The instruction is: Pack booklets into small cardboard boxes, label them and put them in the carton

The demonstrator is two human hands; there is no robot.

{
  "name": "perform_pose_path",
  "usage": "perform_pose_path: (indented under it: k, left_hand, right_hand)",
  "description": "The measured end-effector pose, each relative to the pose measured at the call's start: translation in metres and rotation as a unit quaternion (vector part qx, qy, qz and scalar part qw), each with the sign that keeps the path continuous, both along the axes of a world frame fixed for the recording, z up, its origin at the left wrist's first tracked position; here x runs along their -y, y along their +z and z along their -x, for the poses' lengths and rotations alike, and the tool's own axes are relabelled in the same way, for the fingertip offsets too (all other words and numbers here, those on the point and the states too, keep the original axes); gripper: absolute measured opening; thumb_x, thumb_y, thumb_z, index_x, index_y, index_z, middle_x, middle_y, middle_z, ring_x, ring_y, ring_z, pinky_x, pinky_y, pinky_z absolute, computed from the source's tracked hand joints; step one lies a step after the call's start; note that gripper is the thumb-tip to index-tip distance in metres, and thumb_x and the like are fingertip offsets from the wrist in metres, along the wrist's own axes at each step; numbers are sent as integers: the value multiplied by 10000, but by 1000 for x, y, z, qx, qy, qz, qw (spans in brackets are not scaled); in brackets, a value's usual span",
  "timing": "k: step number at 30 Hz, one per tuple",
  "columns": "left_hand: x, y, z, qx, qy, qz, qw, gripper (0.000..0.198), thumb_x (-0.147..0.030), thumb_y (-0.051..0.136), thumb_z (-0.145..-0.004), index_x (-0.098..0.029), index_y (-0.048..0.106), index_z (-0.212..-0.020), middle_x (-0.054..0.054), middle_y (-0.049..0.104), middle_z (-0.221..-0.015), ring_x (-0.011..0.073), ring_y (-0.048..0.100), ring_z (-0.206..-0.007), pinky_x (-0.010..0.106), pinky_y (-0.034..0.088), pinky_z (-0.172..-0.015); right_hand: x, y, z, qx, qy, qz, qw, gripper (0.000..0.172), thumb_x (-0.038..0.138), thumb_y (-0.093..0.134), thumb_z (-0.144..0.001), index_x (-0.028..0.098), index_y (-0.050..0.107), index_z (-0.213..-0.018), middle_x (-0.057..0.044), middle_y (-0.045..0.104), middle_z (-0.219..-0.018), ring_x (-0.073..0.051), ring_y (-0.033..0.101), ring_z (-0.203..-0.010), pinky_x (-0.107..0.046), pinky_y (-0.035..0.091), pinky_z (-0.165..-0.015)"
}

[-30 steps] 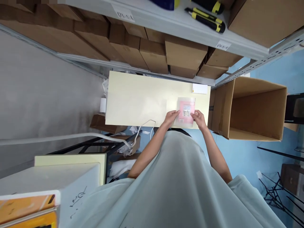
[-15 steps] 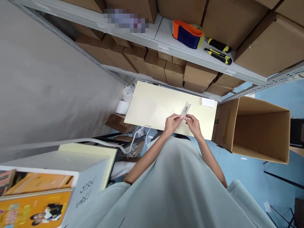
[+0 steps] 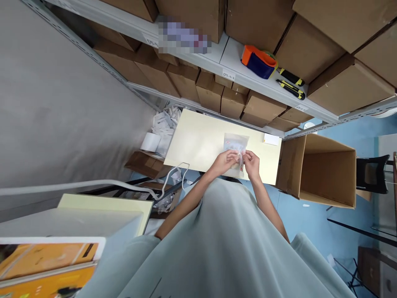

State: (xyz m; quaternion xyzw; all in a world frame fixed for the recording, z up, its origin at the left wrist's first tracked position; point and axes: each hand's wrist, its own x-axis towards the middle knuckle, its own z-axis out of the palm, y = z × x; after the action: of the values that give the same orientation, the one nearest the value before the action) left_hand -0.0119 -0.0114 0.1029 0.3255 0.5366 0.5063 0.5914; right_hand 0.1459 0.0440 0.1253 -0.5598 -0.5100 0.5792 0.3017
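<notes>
A clear plastic bag (image 3: pixel 235 145) with a pale card inside is held over the cream table (image 3: pixel 195 140). My left hand (image 3: pixel 226 160) pinches its lower left edge. My right hand (image 3: pixel 252 160) pinches the lower right edge close beside it. Both hands have their fingers closed on the bag's bottom edge, near the table's front edge. A small white note (image 3: pixel 272 139) lies on the table's far right corner.
An open cardboard box (image 3: pixel 322 171) stands right of the table on the blue floor. Shelves behind hold several brown boxes, a tape dispenser (image 3: pixel 259 62) and two utility knives (image 3: pixel 291 84). White paper scraps and a roll (image 3: pixel 151 141) lie left of the table. A chair (image 3: pixel 370 174) stands far right.
The bag showed its pink front flat on the table, was then turned edge-on, and now faces me flat again with its pale side. My hands drew closer together. The view tilted upward.
</notes>
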Motion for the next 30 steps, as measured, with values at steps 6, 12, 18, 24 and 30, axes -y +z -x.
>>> perform_pose_path:
  k: [6,12,18,24,30]
  left_hand:
    - [10,-4,69,-74,112,26,991,590,-589,855,-780,-182,744,-1192,150,783,-1267,229,772,-977,384,651,-915]
    - [13,0,100,5,27,39,999,582,-727,867,-715,-201,785,-950,116,830,-1044,298,769,-1058,443,625,-1018]
    - [18,7,118,3,29,22,999,580,-715,896,-694,-205,776,-943,107,829,-1036,273,773,-1019,437,635,-1010]
    - [18,14,123,-17,47,11,999,575,-701,896,-689,-198,764,-936,97,812,-984,258,773,-975,409,643,-955]
    - [16,30,111,-59,104,11,993,474,-624,844,-765,-194,759,-945,73,786,-916,215,749,-867,339,623,-839]
  right_hand:
    - [7,11,24,-25,-35,34,998,546,692,757,-812,211,710,-1067,-65,804,-893,-220,741,-816,-332,609,-713]
    - [18,15,55,-20,-48,31,998,554,697,769,-806,214,716,-1071,-64,804,-905,-214,734,-841,-322,603,-743]
    - [25,15,76,29,-68,-21,997,526,676,720,-846,204,737,-1077,-62,778,-865,-233,715,-850,-343,594,-764]
    - [27,15,88,54,-68,-62,994,502,660,671,-900,206,729,-1106,-81,780,-910,-263,742,-913,-369,604,-816]
    - [27,37,84,120,-109,-157,974,503,605,643,-966,216,682,-1283,-170,739,-1329,-314,670,-1294,-495,559,-1103]
